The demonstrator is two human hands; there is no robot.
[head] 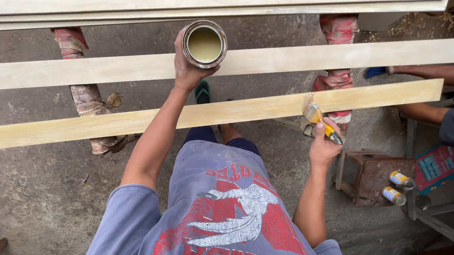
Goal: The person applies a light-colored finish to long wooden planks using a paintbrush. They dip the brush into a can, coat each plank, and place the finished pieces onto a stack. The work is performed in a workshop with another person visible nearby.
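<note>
The floor [40, 196] is rough grey concrete, dusty, with wood shavings at the far right corner. Pale wooden slats run left to right across the view, resting on two supports wrapped in red and whitish cloth [337, 50]. The far slats [140, 1] lie close together along the top edge. A middle slat [317, 55] is pale and dry-looking. The near slat [84, 126] is yellower, with a wet-looking tint along most of its length.

The left hand [186, 64] is raised over the middle slat and wrapped around a small round tin [204, 44], open at the top. The tin holds a pale yellowish-green liquid, and its rim is smeared with the same stuff.

The right hand [324, 147] is closed on the yellow handle of a flat brush [317, 116]. The light bristles point up and left and touch the near slat's near edge, right of its middle.

The person wears a grey-blue shirt with a red and white print. One foot in a green sandal [202, 92] shows on the floor between the middle and near slats.

At the right sits a low reddish-brown wooden stool [373, 174]. Just right of it, two small cans [395, 187] lie on their sides, yellow-labelled with metal ends. Beyond them lies a flat red and blue printed package [439, 165]. Another person's arms [432, 90] reach in from the right edge, near the ends of the slats.
</note>
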